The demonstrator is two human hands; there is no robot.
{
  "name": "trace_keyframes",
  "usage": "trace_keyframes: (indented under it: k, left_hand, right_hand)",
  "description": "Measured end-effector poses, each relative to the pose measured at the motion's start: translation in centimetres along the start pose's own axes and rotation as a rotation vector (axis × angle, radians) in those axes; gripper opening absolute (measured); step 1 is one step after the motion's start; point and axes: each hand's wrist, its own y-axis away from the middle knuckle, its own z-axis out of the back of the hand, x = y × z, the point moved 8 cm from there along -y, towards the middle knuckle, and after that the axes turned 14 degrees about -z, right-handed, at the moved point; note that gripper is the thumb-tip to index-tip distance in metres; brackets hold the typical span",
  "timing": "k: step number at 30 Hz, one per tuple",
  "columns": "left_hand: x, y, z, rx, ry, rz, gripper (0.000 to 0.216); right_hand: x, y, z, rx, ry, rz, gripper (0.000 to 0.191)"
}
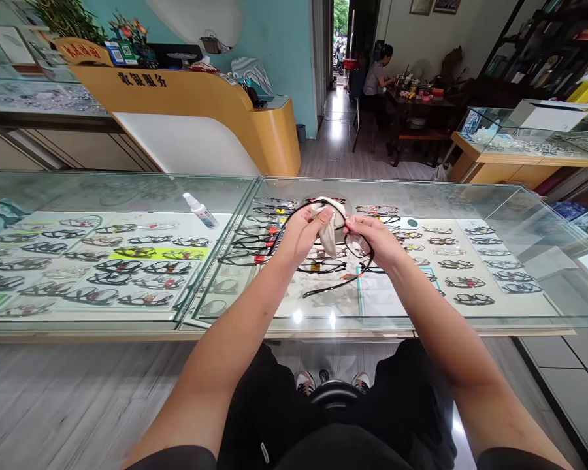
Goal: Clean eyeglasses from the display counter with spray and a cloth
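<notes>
Bottle [200, 210], seemingly upright; cloth [328, 236] masks glasses [359, 245].

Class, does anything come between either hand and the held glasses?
Yes: the cloth is bunched between the left hand and one side of the glasses. Nothing visible stands between them and the right hand.

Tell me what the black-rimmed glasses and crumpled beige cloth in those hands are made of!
The black-rimmed glasses seem plastic or coated metal: they look thin, dark and glossy. The clear lens could be plastic or glass. The crumpled beige cloth is probably soft, matte fabric, because it folds and droops.
</notes>
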Motion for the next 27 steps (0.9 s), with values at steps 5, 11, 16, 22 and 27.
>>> trace_keyframes:
  k: [5,11,16,22,27]
  left_hand:
    - [-0.5,0.1,-0.6,0.077,0.084,0.033,0.061]
    - [-0.3,0.2,-0.1,-0.025,0.004,0.004,0.055]
    - [0.1,0.1,0.4,-0.140,-0.010,-0.033,0.055]
    - [0.3,-0.1,-0.4,0.030,0.095,0.050,0.059]
    - [-0.1,-0.1,0.2,0.045,0.034,0.056,0.062]
  right_hand:
    - [-0.5,-0.3,0.1,0.000,-0.035,-0.042,0.056]
    - [-1.1,-0.9,-0.4,0.006,-0.040,-0.017,0.060]
    - [-1.5,-1.0,-1.1,0.025,-0.066,0.016,0.058]
    - [-1.3,-0.8,-0.4,-0.012,-0.078,-0.008,0.056]
    - [-1.2,-0.6,-0.2,-0.019,-0.068,-0.027,0.057]
